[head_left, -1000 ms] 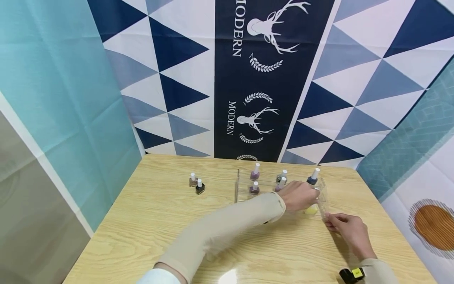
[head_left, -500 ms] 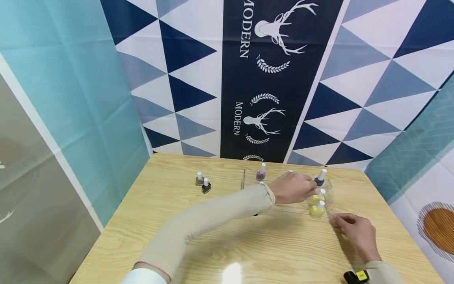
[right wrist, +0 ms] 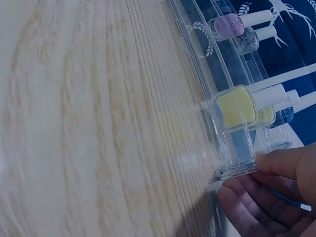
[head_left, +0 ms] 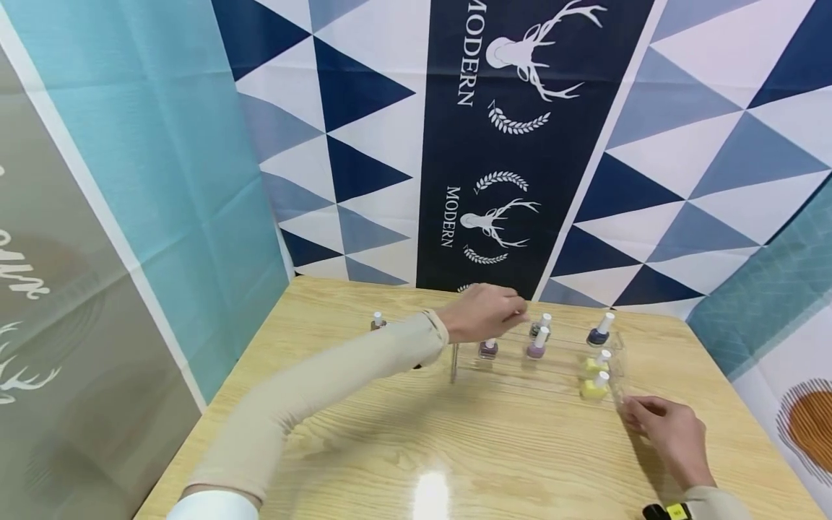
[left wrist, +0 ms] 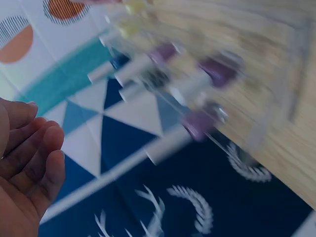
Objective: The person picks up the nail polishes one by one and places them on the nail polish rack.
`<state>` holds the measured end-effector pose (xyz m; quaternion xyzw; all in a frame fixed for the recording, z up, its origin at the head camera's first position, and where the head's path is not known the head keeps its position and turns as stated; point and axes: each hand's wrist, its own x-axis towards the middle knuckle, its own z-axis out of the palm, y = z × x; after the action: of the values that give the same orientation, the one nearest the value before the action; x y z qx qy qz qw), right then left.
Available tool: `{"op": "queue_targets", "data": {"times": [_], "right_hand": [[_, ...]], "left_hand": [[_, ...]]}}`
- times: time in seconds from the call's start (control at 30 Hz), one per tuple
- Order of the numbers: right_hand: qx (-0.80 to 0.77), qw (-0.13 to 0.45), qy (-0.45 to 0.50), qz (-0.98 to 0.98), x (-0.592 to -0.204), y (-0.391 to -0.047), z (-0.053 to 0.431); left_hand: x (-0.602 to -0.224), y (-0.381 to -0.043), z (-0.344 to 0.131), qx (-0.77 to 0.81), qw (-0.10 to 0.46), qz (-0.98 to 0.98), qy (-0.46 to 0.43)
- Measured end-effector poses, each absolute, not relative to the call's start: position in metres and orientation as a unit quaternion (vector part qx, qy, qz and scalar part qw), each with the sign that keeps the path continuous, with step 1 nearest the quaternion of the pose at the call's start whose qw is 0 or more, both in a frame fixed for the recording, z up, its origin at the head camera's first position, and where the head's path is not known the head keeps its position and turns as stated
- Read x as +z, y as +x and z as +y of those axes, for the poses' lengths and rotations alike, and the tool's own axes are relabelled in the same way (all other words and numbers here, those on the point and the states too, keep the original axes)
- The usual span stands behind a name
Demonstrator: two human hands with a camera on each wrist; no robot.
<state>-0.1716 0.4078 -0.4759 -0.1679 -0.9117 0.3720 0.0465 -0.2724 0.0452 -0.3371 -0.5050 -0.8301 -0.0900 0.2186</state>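
A clear stepped rack (head_left: 520, 380) stands on the table and bears several nail polish bottles. My left hand (head_left: 484, 314) hovers over its back left end, fingers loosely bent and nothing in them; the left wrist view shows the hand (left wrist: 29, 168) apart from the bottles. My right hand (head_left: 669, 433) pinches the rack's right end panel between thumb and fingers. Two yellow bottles (head_left: 594, 388) sit at the right, with a dark blue bottle (head_left: 598, 336) behind. Further left are a light purple bottle (head_left: 536, 350), a glittery bottle (head_left: 541, 328) and a dark purple bottle (head_left: 488, 350). Another purple bottle (left wrist: 200, 123) shows in the left wrist view.
A brown bottle (head_left: 378, 324) stands on the wooden table (head_left: 364, 448) left of the rack, partly behind the left sleeve (head_left: 338, 383). Patterned cloth (head_left: 364, 173) hangs behind the table.
My left hand has moved left, from the yellow bottles to the rack's back left end. The right hand keeps its hold on the rack. The head view has turned slightly left.
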Motion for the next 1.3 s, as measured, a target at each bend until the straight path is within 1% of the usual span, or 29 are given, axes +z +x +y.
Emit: {"op": "queue_targets", "data": {"times": [0.27, 0.4, 0.6, 0.73, 0.93, 1.3], "right_hand": [[0.398, 0.033, -0.168, -0.901, -0.476, -0.172, 0.407], [0.396, 0.035, -0.173, -0.901, -0.477, -0.172, 0.409], [0.378, 0.044, -0.171, -0.909, -0.478, -0.172, 0.410], [0.371, 0.044, -0.175, -0.911, -0.478, -0.173, 0.409], [0.373, 0.036, -0.188, -0.908, -0.478, -0.174, 0.409], [0.355, 0.034, -0.186, -0.915, -0.474, -0.175, 0.406]], "left_hand": [[-0.339, -0.289, -0.023, -0.114, 0.200, -0.857, -0.461], [-0.344, -0.293, -0.049, -0.117, 0.179, -0.869, -0.446], [-0.361, -0.295, -0.082, -0.109, 0.141, -0.887, -0.425], [-0.376, -0.297, -0.102, -0.098, 0.131, -0.895, -0.416], [-0.393, -0.303, -0.124, -0.074, 0.130, -0.904, -0.400], [-0.406, -0.307, -0.141, -0.046, 0.096, -0.925, -0.364]]}}
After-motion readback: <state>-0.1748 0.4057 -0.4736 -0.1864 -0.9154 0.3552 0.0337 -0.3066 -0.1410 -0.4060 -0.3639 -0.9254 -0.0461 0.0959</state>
